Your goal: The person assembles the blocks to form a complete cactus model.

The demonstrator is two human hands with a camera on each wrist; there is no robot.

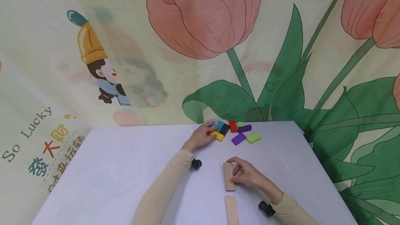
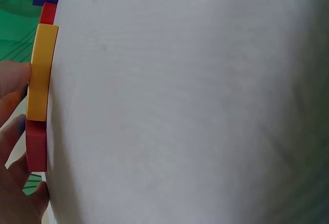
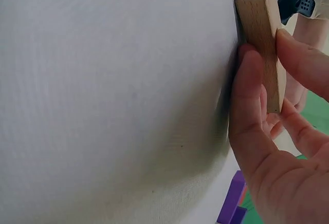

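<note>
While the left hand (image 1: 201, 136) pinches a yellow block (image 1: 217, 135), the right hand (image 1: 247, 173) grips the wooden plank (image 1: 228, 176) beside its fingers.

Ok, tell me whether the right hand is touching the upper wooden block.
Touching. The right wrist view shows the fingers of the right hand wrapped against the edges of the wooden block with no gap; the head view agrees.

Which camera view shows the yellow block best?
The left wrist view: the yellow block fills the left edge, seen edge-on, with fingertips of the left hand against it. The head view shows it small, at the edge of the coloured pile, partly behind that hand. The right wrist view does not show it.
</note>
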